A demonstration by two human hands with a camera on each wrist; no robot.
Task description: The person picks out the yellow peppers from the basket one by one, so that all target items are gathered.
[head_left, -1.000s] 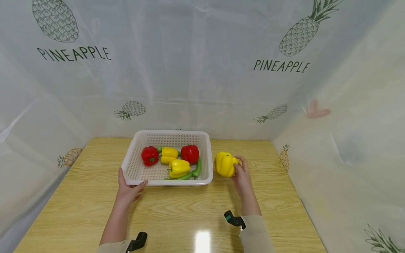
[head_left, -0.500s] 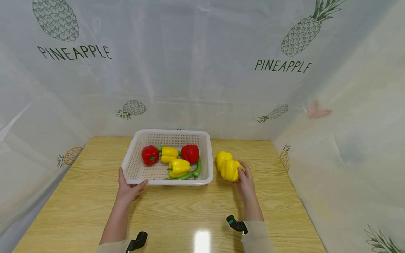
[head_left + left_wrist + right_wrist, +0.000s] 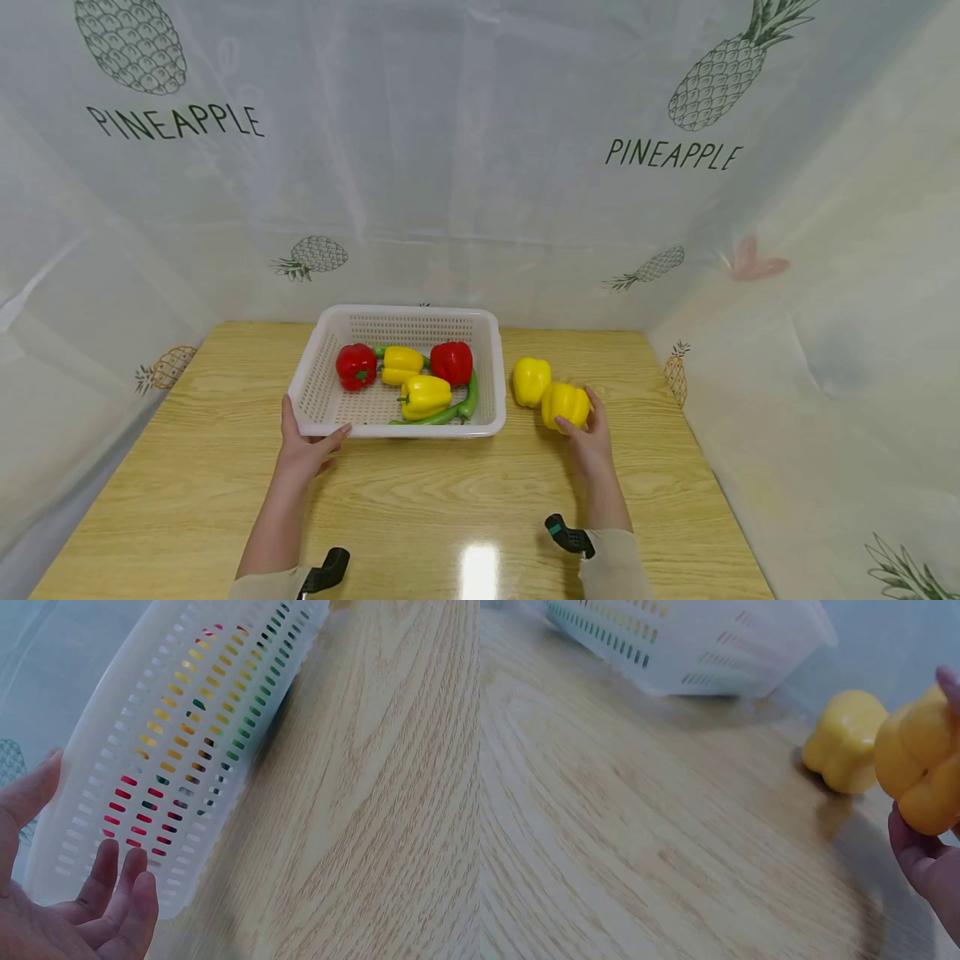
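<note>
At the front left corner of the white plastic basket (image 3: 397,432), my left hand (image 3: 302,454) grips the rim, thumb along the front edge. In the left wrist view its bent fingers (image 3: 105,889) lie against the slotted wall. My right hand (image 3: 591,442) holds a yellow bell pepper (image 3: 564,407) between thumb and fingers, to the right of the basket. A second yellow bell pepper (image 3: 532,382) stands on the table just left of it. The right wrist view shows the held pepper (image 3: 922,761) from its lobed end, partly covered by the fingers.
Inside the basket lie a red bell pepper (image 3: 356,367) at left, another red bell pepper (image 3: 452,363) at right, two yellow bell peppers (image 3: 425,397) between them, and long green peppers (image 3: 431,419). The wooden table (image 3: 420,492) meets a pale pineapple-print sheet (image 3: 465,183) behind.
My right hand has moved right and slightly toward me with its yellow bell pepper, uncovering the other yellow pepper standing behind. My left hand and the basket have stayed in place.
</note>
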